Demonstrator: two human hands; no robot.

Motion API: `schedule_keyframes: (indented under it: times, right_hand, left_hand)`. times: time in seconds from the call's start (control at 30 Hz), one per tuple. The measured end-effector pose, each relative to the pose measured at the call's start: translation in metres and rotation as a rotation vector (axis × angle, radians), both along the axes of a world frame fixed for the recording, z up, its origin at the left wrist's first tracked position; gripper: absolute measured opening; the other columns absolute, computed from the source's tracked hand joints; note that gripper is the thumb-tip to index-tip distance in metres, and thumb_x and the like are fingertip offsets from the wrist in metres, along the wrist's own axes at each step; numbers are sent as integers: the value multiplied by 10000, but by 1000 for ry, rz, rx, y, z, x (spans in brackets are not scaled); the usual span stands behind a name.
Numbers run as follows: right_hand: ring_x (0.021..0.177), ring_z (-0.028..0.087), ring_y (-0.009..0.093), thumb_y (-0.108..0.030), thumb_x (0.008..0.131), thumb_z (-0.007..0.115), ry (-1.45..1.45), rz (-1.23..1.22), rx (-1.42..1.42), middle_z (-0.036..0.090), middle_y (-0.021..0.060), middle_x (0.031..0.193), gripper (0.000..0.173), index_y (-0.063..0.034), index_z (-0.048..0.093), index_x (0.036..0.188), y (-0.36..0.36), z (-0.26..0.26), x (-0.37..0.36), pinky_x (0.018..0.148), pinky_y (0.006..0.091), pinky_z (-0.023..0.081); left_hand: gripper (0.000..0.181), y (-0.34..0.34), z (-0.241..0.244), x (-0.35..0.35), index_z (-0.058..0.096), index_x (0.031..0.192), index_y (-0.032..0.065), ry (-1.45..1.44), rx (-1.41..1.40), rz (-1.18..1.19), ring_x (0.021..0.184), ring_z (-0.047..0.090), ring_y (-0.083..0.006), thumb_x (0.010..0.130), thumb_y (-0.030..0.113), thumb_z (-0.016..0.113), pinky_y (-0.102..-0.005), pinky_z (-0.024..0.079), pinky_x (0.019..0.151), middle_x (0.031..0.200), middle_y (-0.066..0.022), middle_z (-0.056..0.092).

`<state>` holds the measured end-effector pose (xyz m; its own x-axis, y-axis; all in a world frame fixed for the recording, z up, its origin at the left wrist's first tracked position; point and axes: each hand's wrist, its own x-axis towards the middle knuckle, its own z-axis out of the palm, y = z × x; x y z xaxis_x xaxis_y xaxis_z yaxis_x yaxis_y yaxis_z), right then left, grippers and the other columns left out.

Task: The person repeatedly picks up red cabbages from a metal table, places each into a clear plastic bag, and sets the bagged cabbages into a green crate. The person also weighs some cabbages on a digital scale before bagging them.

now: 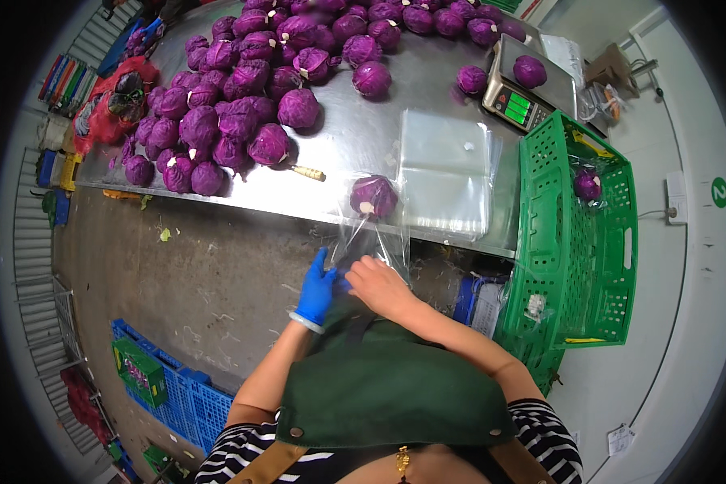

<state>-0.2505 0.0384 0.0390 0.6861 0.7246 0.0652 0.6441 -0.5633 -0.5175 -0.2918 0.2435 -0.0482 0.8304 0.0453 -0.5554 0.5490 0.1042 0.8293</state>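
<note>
A red cabbage [373, 195] sits inside a clear plastic bag [395, 245] at the front edge of the steel table [345, 124]. The bag's loose end hangs over that edge towards me. My right hand [380, 285] is bare, its fingers curled at the bag's loose end. Close beside it on the left is my left hand [316, 293] in a blue glove, one digit pointing up. Its other fingers are blurred and partly hidden near the bag, so their grip cannot be told. A stack of flat clear bags [444, 175] lies right of the cabbage.
Many red cabbages [198, 127] are heaped at the back left, near a yellow-handled knife [308, 173]. A digital scale [516, 107] bears one cabbage [529, 71]. A green crate [544, 212] at the right holds a bagged cabbage [587, 184]. Blue pallets [202, 402] lie on the floor.
</note>
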Motion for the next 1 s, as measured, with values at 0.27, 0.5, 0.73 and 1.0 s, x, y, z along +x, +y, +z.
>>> schedule_keyframes:
  times: [0.27, 0.5, 0.73, 1.0]
  right_hand:
    - [984, 610, 315, -103, 836, 676, 98, 71, -12, 642, 120, 959, 93, -39, 646, 896, -108, -25, -57, 853, 416, 523]
    - [1241, 597, 299, -209, 893, 644, 1010, 126, -1036, 674, 94, 1242, 399, -134, 667, 1285, -256, -115, -179, 975, 451, 508]
    - [1427, 440, 316, -137, 818, 759, -222, -164, -87, 511, 111, 1510, 581, -77, 574, 1366, -99, -78, 8, 1198, 464, 349]
    - [978, 735, 267, -302, 1112, 439, 1216, -702, 852, 742, 181, 1009, 363, -4, 630, 1030, -116, -110, 104, 931, 369, 558]
  left_hand:
    - [801, 15, 36, 1, 199, 1650, 125, -311, 536, -293, 606, 643, -274, 961, 71, 605, -386, 520, 603, 732, -158, 668]
    - [721, 55, 72, 3, 435, 1566, 135, -687, 908, -530, 866, 688, -359, 904, 168, 720, -437, 529, 770, 1009, -197, 708]
    - [575, 28, 49, 93, 562, 1466, 142, -1204, 1047, -1164, 1355, 536, -366, 903, 93, 671, -469, 422, 1141, 1507, -105, 551]
    - [377, 67, 7, 163, 677, 1274, 5, -124, 25, -601, 949, 704, -181, 1066, 256, 487, -298, 538, 739, 1103, -94, 758]
